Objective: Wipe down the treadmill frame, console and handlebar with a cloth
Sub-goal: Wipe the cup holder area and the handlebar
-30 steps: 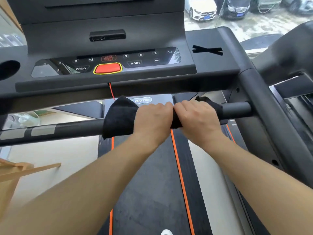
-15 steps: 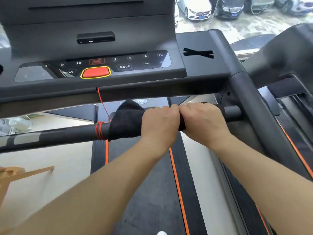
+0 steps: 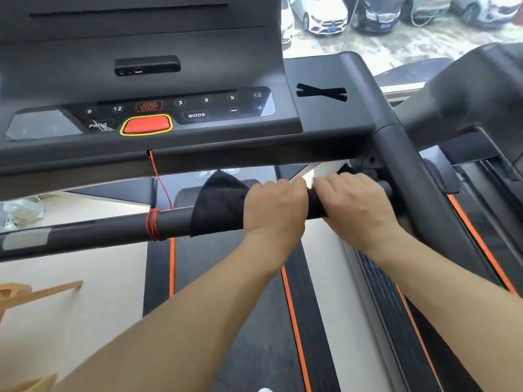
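A black cloth (image 3: pixel 219 205) is wrapped over the treadmill's dark handlebar (image 3: pixel 107 232), near its right end. My left hand (image 3: pixel 273 206) and my right hand (image 3: pixel 351 205) sit side by side on the bar, both clenched around the cloth. My right hand is close to where the bar meets the right frame upright (image 3: pixel 407 179). Above the bar is the grey console (image 3: pixel 198 66) with its button panel and a red stop button (image 3: pixel 146 125).
A red safety cord (image 3: pixel 160 179) hangs from the console and is wound around the bar left of the cloth. Below lies the black running belt (image 3: pixel 249 306) with orange stripes. A second treadmill (image 3: pixel 481 222) stands close on the right. Wooden pieces (image 3: pixel 36 292) lie at left.
Both hands have slid the cloth rightward along the handlebar toward the right upright. The red cord wound on the bar has come into view left of the cloth.
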A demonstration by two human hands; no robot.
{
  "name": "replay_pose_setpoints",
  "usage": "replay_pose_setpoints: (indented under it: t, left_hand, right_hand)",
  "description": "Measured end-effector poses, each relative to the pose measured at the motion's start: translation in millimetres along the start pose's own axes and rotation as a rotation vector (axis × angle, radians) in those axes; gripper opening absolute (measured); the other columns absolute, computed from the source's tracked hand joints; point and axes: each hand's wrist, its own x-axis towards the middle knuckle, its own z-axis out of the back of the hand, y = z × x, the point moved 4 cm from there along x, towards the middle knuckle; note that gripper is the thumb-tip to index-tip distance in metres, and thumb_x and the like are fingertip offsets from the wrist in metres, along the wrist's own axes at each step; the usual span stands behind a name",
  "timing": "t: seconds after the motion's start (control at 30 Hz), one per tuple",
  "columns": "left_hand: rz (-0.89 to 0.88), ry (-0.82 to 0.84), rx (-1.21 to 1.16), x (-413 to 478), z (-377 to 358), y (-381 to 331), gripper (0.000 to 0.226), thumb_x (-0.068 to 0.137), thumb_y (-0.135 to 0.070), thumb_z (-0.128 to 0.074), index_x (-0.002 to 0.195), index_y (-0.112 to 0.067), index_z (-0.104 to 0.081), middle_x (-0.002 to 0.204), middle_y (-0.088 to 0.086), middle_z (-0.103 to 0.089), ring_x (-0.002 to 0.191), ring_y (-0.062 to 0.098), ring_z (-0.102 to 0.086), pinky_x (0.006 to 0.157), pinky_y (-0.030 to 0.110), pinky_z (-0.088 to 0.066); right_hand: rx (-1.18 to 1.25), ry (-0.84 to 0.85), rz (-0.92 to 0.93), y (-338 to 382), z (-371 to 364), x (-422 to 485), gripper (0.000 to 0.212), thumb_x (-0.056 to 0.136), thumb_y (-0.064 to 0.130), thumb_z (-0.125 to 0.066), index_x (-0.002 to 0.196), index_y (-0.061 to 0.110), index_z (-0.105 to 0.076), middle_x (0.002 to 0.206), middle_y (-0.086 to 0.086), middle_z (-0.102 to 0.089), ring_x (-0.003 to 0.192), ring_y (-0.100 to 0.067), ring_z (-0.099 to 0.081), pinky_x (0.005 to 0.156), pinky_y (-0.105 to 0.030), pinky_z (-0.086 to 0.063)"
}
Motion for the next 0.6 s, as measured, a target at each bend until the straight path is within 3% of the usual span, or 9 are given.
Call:
replay_pose_setpoints:
  t: [0.07,0.17,0.23,0.3,0.33,0.4,0.47,0.53,0.6]
  left_hand:
    - [0.006,0.163,-0.065,6.4,-4.1,-3.0,0.028,0.072,-0.019,-0.07,0.08,-0.021,-0.043,0.066,-0.002,-0.048,0.057,0.022,-0.036,0.058,0.032,-0.026]
    - [-0.005,0.647,-0.293,33.6,-5.3,0.4,0.023,0.076,-0.033,-0.07,0.082,-0.022,-0.051,0.071,-0.004,-0.05,0.061,0.017,-0.047,0.061,0.033,-0.041]
    - [-0.003,0.977,-0.489,48.2,-12.3,0.6,0.026,0.069,-0.036,-0.079,0.081,-0.024,-0.059,0.085,-0.001,-0.063,0.074,0.017,-0.061,0.071,0.034,-0.054]
    - [0.048,1.184,-0.607,52.3,-17.9,-0.2,0.029,0.066,-0.032,-0.082,0.087,-0.023,-0.065,0.096,0.003,-0.07,0.085,0.021,-0.068,0.085,0.039,-0.058]
    - [0.056,1.205,-0.624,53.1,-19.0,0.0,0.03,0.065,-0.032,-0.083,0.089,-0.022,-0.067,0.095,0.003,-0.07,0.086,0.022,-0.069,0.087,0.04,-0.058]
    - [0.036,1.082,-0.573,53.3,-17.6,-1.0,0.033,0.064,-0.037,-0.081,0.09,-0.023,-0.066,0.088,-0.001,-0.068,0.08,0.018,-0.067,0.08,0.037,-0.058]
    - [0.016,0.805,-0.424,46.5,-15.9,-6.1,0.027,0.067,-0.038,-0.075,0.085,-0.024,-0.06,0.079,-0.005,-0.062,0.067,0.016,-0.058,0.064,0.032,-0.051]
    - [-0.022,0.392,-0.199,30.6,-8.4,-16.5,0.021,0.073,-0.03,-0.07,0.08,-0.023,-0.052,0.072,-0.006,-0.058,0.056,0.017,-0.045,0.055,0.031,-0.034]
    - [-0.057,0.09,-0.087,16.6,-1.3,-25.6,0.026,0.068,-0.021,-0.073,0.078,-0.022,-0.049,0.065,-0.004,-0.055,0.054,0.02,-0.033,0.054,0.031,-0.023]
  right_hand:
    - [0.051,0.089,-0.018,-3.3,-3.6,8.4,0.021,0.063,0.01,-0.073,0.071,0.014,-0.055,0.059,-0.004,-0.054,0.05,-0.032,-0.053,0.048,-0.031,-0.037]
    - [0.248,0.747,-0.037,-15.9,-5.7,36.2,0.019,0.066,0.036,-0.073,0.077,0.023,-0.064,0.067,0.003,-0.063,0.061,-0.022,-0.062,0.057,-0.031,-0.053]
    - [0.381,1.097,-0.029,-25.4,-10.0,49.6,0.025,0.061,0.037,-0.078,0.08,0.024,-0.07,0.072,0.004,-0.07,0.067,-0.017,-0.068,0.064,-0.033,-0.059]
    - [0.46,1.242,-0.042,-30.9,-10.8,56.5,0.025,0.06,0.032,-0.081,0.082,0.025,-0.072,0.078,0.003,-0.073,0.073,-0.016,-0.071,0.073,-0.035,-0.061]
    - [0.501,1.251,-0.051,-31.4,-9.1,56.2,0.023,0.061,0.03,-0.082,0.081,0.025,-0.072,0.077,0.004,-0.073,0.073,-0.015,-0.071,0.072,-0.034,-0.061]
    - [0.528,1.137,-0.065,-32.0,-5.1,48.4,0.02,0.062,0.032,-0.08,0.078,0.026,-0.069,0.071,0.006,-0.071,0.066,-0.013,-0.069,0.061,-0.029,-0.056]
    - [0.366,0.839,-0.067,-30.8,0.2,32.5,0.019,0.068,0.036,-0.074,0.08,0.026,-0.064,0.07,0.006,-0.067,0.062,-0.016,-0.063,0.057,-0.028,-0.049]
    - [0.136,0.409,-0.046,-23.9,1.3,9.7,0.011,0.078,0.022,-0.066,0.085,0.019,-0.058,0.073,0.0,-0.062,0.064,-0.026,-0.057,0.059,-0.036,-0.046]
    - [0.004,0.132,-0.047,-16.9,0.1,-9.4,0.018,0.076,0.001,-0.063,0.085,0.012,-0.052,0.073,-0.007,-0.055,0.063,-0.031,-0.05,0.06,-0.041,-0.041]
